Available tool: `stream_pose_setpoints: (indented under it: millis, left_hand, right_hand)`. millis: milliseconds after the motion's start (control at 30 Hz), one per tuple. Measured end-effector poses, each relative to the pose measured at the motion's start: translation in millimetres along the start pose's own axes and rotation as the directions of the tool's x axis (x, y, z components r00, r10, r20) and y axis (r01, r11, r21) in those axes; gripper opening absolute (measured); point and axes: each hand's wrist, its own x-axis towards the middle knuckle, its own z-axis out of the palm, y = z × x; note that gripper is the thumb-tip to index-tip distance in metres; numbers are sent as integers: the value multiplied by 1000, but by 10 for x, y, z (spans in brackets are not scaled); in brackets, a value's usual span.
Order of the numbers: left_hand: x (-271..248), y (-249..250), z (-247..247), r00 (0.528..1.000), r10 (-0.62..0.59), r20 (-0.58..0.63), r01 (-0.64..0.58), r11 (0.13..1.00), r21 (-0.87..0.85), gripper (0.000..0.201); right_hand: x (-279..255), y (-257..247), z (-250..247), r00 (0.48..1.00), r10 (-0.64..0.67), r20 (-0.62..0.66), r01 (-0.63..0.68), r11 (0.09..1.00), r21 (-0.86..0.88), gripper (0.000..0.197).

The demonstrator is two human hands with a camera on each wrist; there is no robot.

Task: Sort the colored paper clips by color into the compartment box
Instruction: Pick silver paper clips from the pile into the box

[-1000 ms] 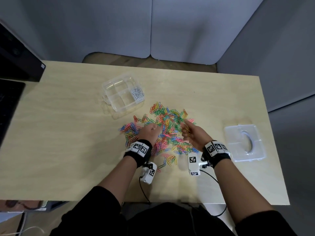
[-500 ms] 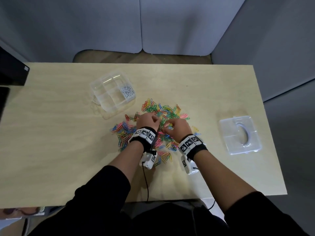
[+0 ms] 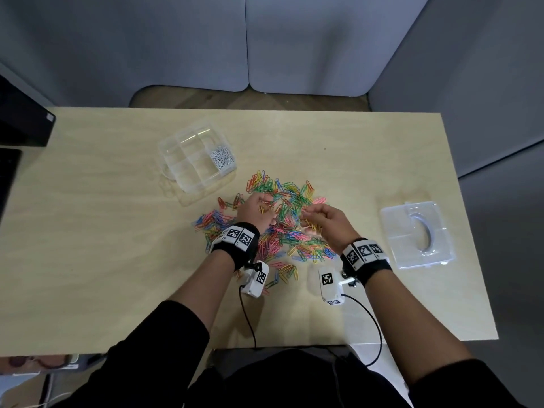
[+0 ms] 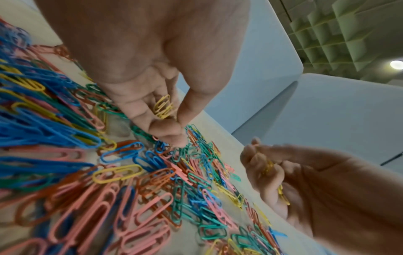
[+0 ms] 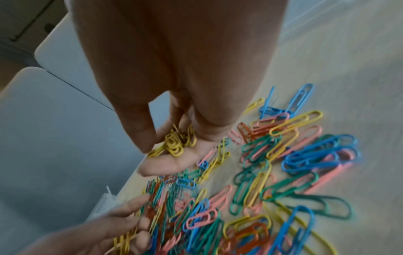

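Left hand point(image 3: 255, 213): over left-center of the pile, fingers curled, a few yellow clips point(image 4: 163, 107) cupped in the palm, thumb tip meeting fingertip; palm faces right hand.
Right hand point(image 3: 329, 223): over right side of the pile, fingers curled round a bunch of yellow clips point(image 5: 176, 141), thumb pressed onto the bunch; hand blurred in left wrist view.
Hands relation: near each other, not touching, both above the pile.
Wrist gear: black bands with white coded tags on both wrists; small white camera units point(image 3: 331, 285) hang below each wrist, cables run toward the body.
Sleeves: black, pushed up the forearms.
Loose clip pile point(image 3: 279, 225): mixed blue, pink, green, orange, yellow paper clips spread on the table under and around both hands; some strays on the near edge by the left camera unit.
Table point(image 3: 88, 260): light wood.
Box lid point(image 3: 418, 234): clear plastic, flat on the table, right of the pile, well apart from the box.
Compartment box point(image 3: 195, 160): clear, open, beyond-left of the pile, just beside its far-left edge.
White clips point(image 3: 222, 156): in the box's right-hand compartment; other compartments show no colored clips.
Far left: dark object point(image 3: 23, 122) at the table edge.
Background: grey partition panels point(image 3: 265, 39) behind the table.
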Motion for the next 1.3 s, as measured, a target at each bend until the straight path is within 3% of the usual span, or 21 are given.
stream_pose_setpoints:
  millis: [200,300,367,433,500,600,667,867,933,967,1033,1100,1167,1300]
  left_hand:
    - [79,192,186,999,25,-41,-17,985,174,22]
    - [145,238,248,994,107,-28,-95,953,288,14]
    - [185,219,249,975,221,36,-217,897,386,4]
    - [228,176,253,946,304,115,-316,781,538,11]
    - [262,162,259,940,321,114,-319,714,623,9]
    - [292,157,242,940,330,86,-309,716,626,8]
    - [289,165,202,943,329,53,-291,736,611,9]
    - [206,196,37,946,318,-66,-232,804,548,7]
    - [100,240,62,943,331,2,-278,788,549,5]
    - [37,265,100,942,330,66,-309,772,555,8]
    - [-59,288,207,927,326,187,-373,738,562,14]
    - [-79,277,305,917,314,246,-399,699,593,19]
    - [-73,267,372,919,281,276,-394,668,631,18]
    - [-91,278,441,933,219,284,-357,640,681,16]
  right_hand:
    - [-104,-148,-105,993,113,41,-117,985,128,13]
    - [-63,-120,-205,985,61,-161,-98,967,-236,29]
    - [-9,-130,-267,969,-65,-240,-74,845,-529,21]
    - [56,-155,-274,962,-175,-209,-29,697,-717,19]
    - [95,-173,-223,964,-234,-128,20,542,-840,16]
    - [147,-115,-143,972,-235,1,91,373,-923,13]
    - [190,-36,-126,973,-230,30,101,300,-949,11]
    - [185,77,-134,964,-227,140,193,230,-954,12]
    - [168,95,-200,952,-265,153,232,299,-925,13]
    - [152,106,-260,954,-279,112,222,401,-889,13]
    - [102,129,-395,974,-225,-18,149,703,-695,11]
    - [17,128,-481,992,-83,-95,52,956,-288,3]
    - [-57,92,-532,995,32,-90,-31,999,12,13]
    - [-116,48,-546,995,92,-48,-91,995,32,22]
